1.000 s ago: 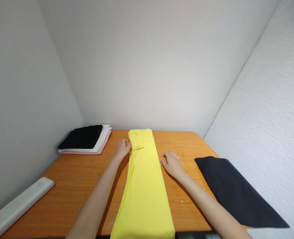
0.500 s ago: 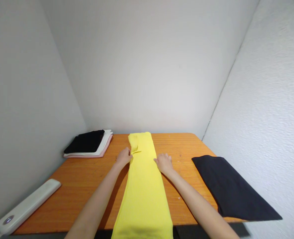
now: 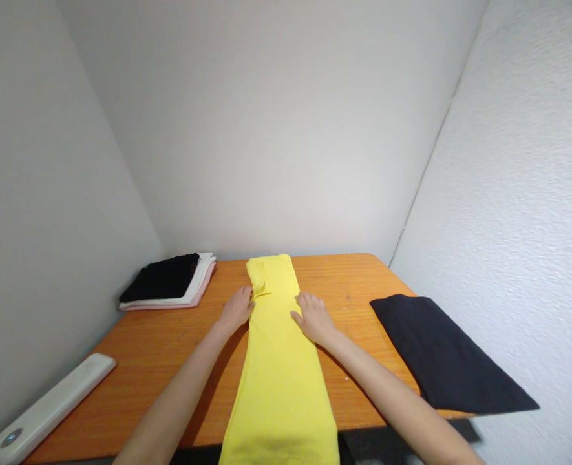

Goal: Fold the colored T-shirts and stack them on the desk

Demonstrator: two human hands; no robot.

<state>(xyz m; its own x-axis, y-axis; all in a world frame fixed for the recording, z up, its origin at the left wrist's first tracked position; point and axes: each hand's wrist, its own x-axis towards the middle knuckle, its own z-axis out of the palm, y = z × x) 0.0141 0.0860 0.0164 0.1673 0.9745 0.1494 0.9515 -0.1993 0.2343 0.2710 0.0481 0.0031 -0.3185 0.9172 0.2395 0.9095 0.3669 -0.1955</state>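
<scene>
A yellow garment [image 3: 278, 361], folded into a long narrow strip, lies down the middle of the orange wooden table [image 3: 154, 349] and hangs over the near edge. My left hand [image 3: 237, 308] rests at the strip's left edge near its far end, fingers curled against the cloth. My right hand [image 3: 312, 316] lies flat with fingers spread on the strip's right edge, a little nearer to me.
A stack of folded clothes [image 3: 172, 282], black on white on pink, sits at the far left corner. A black cloth [image 3: 443, 358] lies at the right, overhanging the table edge. A white bar-shaped device [image 3: 48, 407] lies at the near left. Walls close in on three sides.
My right hand has moved left from the bare table onto the yellow strip's right edge. My left hand has slid slightly nearer along the left edge. The view has shifted a little.
</scene>
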